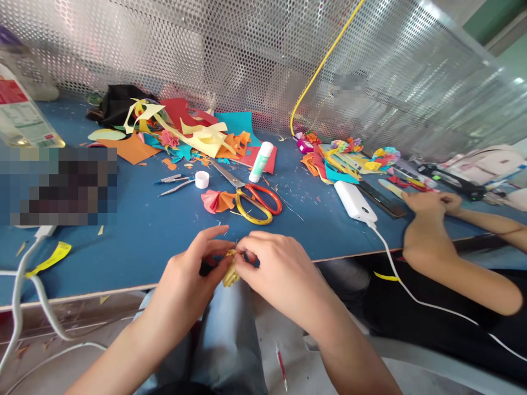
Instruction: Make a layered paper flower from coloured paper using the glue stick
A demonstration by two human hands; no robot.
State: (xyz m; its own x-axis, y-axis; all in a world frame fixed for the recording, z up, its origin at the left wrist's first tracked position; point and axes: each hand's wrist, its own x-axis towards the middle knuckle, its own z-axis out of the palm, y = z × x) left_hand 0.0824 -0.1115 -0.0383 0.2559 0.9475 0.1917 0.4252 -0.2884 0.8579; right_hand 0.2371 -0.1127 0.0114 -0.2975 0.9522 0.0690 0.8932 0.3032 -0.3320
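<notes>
Between my two hands, just off the table's front edge, is a small folded piece of yellow paper. My left hand pinches it from the left, thumb against it and the other fingers partly raised. From the other side my right hand grips the same paper with thumb and curled fingers; its upper part is hidden by the fingertips. Beyond the hands lie scissors with one yellow and one red handle loop, blades pointing away. Beside them sits a pink and orange folded paper piece. A glue stick stands uncapped-looking near a white cap.
Coloured paper scraps heap along the perforated metal screen. Tweezers-like tools lie at left. A white power bank trails a cable over the right edge. A co-worker's hands are at far right. A bottle stands left.
</notes>
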